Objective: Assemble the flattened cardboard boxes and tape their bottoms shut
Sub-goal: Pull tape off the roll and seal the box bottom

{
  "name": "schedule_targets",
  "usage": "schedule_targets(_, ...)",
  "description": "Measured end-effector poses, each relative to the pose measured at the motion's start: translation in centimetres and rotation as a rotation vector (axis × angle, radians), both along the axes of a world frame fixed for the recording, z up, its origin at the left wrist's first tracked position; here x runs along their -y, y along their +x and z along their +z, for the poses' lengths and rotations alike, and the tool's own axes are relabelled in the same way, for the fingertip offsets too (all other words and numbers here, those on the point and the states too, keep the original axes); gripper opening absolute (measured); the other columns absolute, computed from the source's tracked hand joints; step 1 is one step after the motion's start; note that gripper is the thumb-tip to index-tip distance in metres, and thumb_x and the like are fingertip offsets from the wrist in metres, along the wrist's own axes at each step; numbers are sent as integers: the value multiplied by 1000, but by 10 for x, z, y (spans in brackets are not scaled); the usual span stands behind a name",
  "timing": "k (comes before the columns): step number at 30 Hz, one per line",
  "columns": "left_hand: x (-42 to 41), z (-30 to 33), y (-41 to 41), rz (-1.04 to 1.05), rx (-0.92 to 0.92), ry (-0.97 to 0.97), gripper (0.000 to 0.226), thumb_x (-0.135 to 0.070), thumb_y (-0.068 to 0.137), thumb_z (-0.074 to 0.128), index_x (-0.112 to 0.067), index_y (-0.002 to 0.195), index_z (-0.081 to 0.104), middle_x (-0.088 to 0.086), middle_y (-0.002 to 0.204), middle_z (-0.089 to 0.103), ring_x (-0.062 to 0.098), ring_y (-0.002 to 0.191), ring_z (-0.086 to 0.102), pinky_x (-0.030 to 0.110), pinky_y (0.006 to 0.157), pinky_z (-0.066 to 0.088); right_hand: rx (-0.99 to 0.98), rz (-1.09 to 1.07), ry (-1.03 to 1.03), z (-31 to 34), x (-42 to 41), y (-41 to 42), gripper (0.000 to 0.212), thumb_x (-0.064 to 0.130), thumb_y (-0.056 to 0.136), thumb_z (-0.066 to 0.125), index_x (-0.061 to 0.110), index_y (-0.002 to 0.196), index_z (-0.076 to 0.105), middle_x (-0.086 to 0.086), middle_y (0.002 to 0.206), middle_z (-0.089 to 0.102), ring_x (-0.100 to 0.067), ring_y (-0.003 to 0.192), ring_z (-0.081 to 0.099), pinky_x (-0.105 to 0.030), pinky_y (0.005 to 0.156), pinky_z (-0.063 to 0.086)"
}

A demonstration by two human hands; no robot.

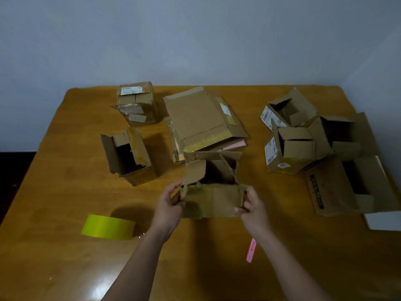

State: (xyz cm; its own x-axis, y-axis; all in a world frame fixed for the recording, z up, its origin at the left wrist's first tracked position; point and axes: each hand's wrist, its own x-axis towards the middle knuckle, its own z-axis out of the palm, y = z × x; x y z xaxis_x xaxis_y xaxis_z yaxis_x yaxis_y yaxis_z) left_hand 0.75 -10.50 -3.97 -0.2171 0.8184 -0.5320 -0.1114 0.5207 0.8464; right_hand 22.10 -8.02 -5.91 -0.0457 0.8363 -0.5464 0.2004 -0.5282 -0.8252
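A pale blue-grey wall backs a glossy wooden table in the head view. At table centre the left hand and right hand each pinch one end of the near flap of a half-opened cardboard box, thumbs curled over the edge. Just beyond it, at 12 o'clock, lies a stack of flattened boxes. Two assembled boxes stand at 10 o'clock, a cluster of open boxes at 2 o'clock. A yellow-green tape roll sits at 8 o'clock, a pink cutter at 5 o'clock beside the right forearm.
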Motion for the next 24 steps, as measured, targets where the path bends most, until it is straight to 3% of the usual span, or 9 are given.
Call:
schedule_targets(2, 2, 0, -2, -3, 1, 27, 56, 12, 89, 53, -27, 129, 54, -6, 135, 48, 13, 117, 51, 20, 68, 54, -14, 15, -14, 0, 2, 2, 62, -11, 85, 61, 37, 121, 48, 20, 111, 59, -9, 118, 57, -12, 69, 52)
schedule_targets(5, 3, 0, -5, -44, -10, 84, 44, -4, 82, 68, -21, 122, 60, -4, 130, 54, 15, 111, 55, 22, 68, 56, -55, 68, -2, 12, -6, 9, 95, -7, 76, 73, 61, 128, 32, 14, 129, 42, -11, 119, 51, -23, 75, 56)
schedule_targets(8, 2, 4, -7, -89, -44, 72, 42, -16, 76, 73, -27, 115, 63, -5, 130, 55, 17, 117, 53, 28, 73, 56, 6, 224, 84, 31, -16, 16, 108, -1, 73, 77, 72, 127, 19, 16, 146, 23, -13, 136, 26, -43, 106, 42)
schedule_targets(10, -4, 11, -7, -107, -35, 80, 38, -7, 85, 68, -29, 115, 64, -7, 129, 56, 15, 118, 52, 25, 73, 53, 20, 299, 141, 41, -22, 23, 93, 5, 75, 78, 66, 129, 32, 26, 143, 23, -10, 138, 20, -44, 110, 37)
schedule_targets(12, -13, 23, -7, -119, -21, 111, 39, 1, 89, 61, -28, 114, 66, -9, 125, 59, 12, 116, 53, 22, 77, 49, 53, 336, 203, 48, -27, 31, 65, 16, 76, 79, 56, 119, 52, 35, 133, 33, -12, 136, 33, -42, 105, 42)
schedule_targets(15, -28, 40, -7, -140, -9, 177, 33, -3, 89, 62, -26, 113, 68, -8, 119, 65, 10, 113, 58, 25, 80, 53, -39, 253, 239, 64, -37, 40, 33, 29, 75, 75, 45, 104, 67, 22, 121, 54, -16, 119, 55, -43, 88, 56)
schedule_targets(17, -39, 49, -5, -133, -17, 213, 28, -10, 90, 63, -24, 114, 69, -6, 116, 67, 9, 110, 61, 26, 84, 55, -84, 163, 277, 76, -44, 45, 27, 28, 78, 71, 40, 102, 71, 12, 119, 60, -15, 111, 61, -34, 78, 59)
schedule_targets(20, -58, 59, 3, -115, -41, 245, 30, -22, 90, 62, -17, 120, 68, -3, 115, 70, 12, 110, 63, 29, 89, 55, -9, 125, 364, 96, -57, 46, 24, 27, 87, 66, 47, 100, 67, 16, 113, 62, -4, 105, 61, -24, 74, 57)
schedule_targets(24, -79, 69, 12, -112, -53, 289, 42, -36, 83, 62, -18, 121, 68, -4, 116, 69, 11, 110, 63, 24, 83, 56, 10, 97, 450, 110, -72, 45, 20, 49, 77, 62, 57, 94, 68, 13, 116, 66, -12, 115, 60, -37, 91, 55)
